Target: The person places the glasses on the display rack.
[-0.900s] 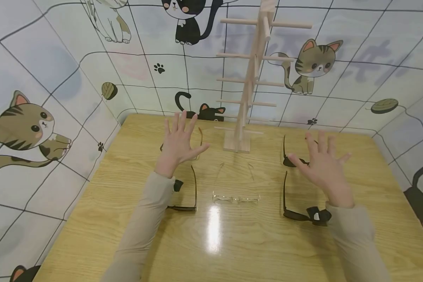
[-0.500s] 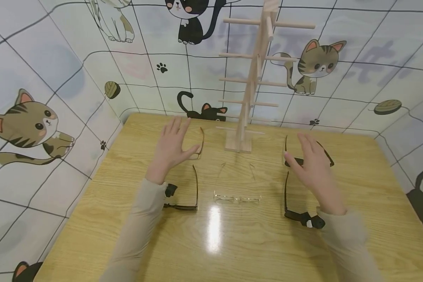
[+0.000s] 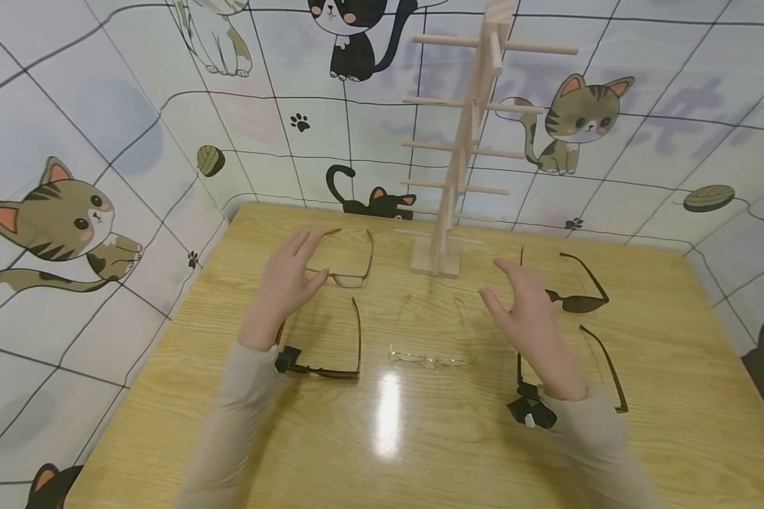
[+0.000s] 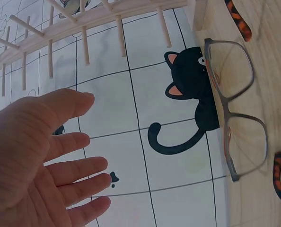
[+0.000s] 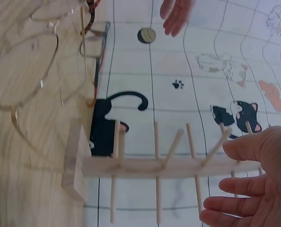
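My left hand (image 3: 283,279) is held over the left side of the table, thumb and fingers apart, with nothing in its grasp. In the head view it overlaps grey-framed glasses (image 3: 349,281) with mottled brown temples. Dark-framed glasses (image 3: 334,373) lie nearer, just right of the left wrist. My right hand (image 3: 530,322), empty too, has its thumb and fingers apart and partly covers dark sunglasses (image 3: 582,304). Below it, another dark pair of glasses (image 3: 603,350) is partly hidden by the wrist. Thin gold-rimmed glasses (image 3: 429,360) lie between the hands, temples pointing away.
A wooden rack (image 3: 461,141) with several rows of pegs rises from a square base at the back middle of the wooden table (image 3: 420,452). Cloth walls (image 3: 261,162) printed with cats stand behind and beside it. Black wrist cameras (image 3: 533,412) sit at the cuffs.
Both hands have come nearer and to the left, the right one further, and their spread fingers have relaxed. More of the grey glasses and sunglasses shows. The glasses and rack stay where they were.
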